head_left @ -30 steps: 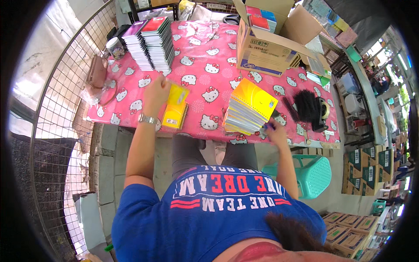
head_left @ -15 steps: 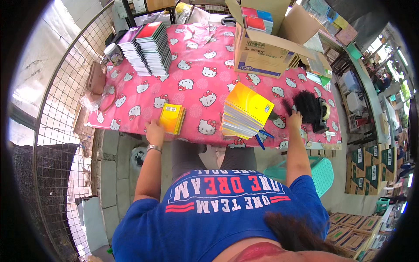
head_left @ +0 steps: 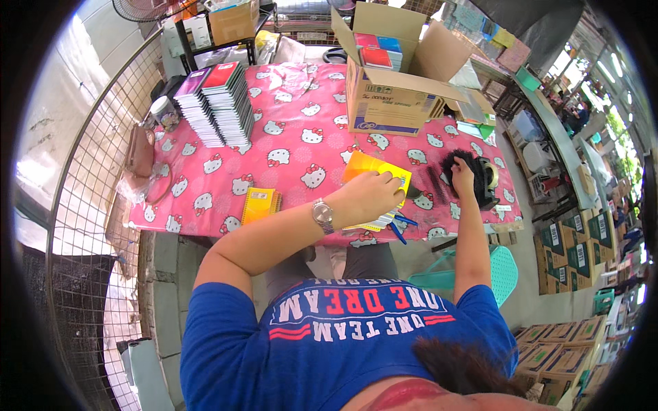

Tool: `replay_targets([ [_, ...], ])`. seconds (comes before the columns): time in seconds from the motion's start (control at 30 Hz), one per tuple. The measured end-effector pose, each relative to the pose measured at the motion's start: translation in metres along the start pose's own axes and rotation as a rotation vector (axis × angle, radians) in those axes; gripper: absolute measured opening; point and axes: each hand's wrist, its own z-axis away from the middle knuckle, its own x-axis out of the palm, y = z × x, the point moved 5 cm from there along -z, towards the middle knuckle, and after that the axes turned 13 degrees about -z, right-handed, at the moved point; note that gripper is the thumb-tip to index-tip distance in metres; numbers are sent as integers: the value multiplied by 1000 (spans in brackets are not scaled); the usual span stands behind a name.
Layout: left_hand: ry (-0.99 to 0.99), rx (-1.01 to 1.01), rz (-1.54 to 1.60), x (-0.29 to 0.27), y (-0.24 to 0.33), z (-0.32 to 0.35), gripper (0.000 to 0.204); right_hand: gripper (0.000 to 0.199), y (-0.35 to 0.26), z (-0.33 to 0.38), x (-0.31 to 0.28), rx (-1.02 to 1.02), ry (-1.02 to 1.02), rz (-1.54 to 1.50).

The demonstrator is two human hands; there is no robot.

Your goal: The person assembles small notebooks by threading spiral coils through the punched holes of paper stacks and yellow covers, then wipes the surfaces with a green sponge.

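My left hand [head_left: 378, 193] reaches across to a stack of yellow spiral notebooks [head_left: 353, 168], its bent fingers closed on the right edge of the top one. The hand and forearm hide much of this stack. A smaller pile of yellow spiral notebooks [head_left: 259, 205] lies to the left, at the table's near edge. On the right, my right hand [head_left: 463, 177] has its fingers curled on a black fluffy thing [head_left: 452, 164]. Beside it are a dark brush-like thing [head_left: 433, 185] and a black tape dispenser [head_left: 489, 185]. Blue pens or scissors handles [head_left: 401, 228] stick out near the stack.
A pink patterned cloth [head_left: 295, 164] covers the table. Two tall stacks of notebooks [head_left: 229, 109] stand at the back left, near a jar [head_left: 164, 113] and a brown bag [head_left: 139, 157]. An open carton [head_left: 387, 106] with notebooks stands at the back right. A green stool [head_left: 504, 274] is below.
My left hand has left the small pile and crossed right to the large stack. My right hand has moved slightly farther onto the black fluffy thing. The view has shifted.
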Motion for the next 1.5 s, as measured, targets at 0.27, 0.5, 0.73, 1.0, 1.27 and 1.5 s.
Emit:
replay_targets([
  [0.27, -87, -125, 200, -36, -40, -19, 23, 32, -207, 75, -33, -385, -172, -505],
  [0.5, 197, -275, 216, -20, -44, -25, 22, 30, -245, 95, -21, -304, -305, -576],
  [0.73, 239, -317, 333, -17, -44, -23, 19, 30, -258, 95, -22, -449, -237, -434],
  [1.0, 233, -288, 294, -15, -48, -24, 20, 32, -245, 92, -19, -262, -433, -657],
  [1.27, 192, -309, 135, -27, -35, -20, 28, 39, -268, 93, -27, -227, -565, -599],
  [1.5, 201, -223, 179, -33, -27, -40, 18, 37, 15, 34, 88, -383, -262, 606],
])
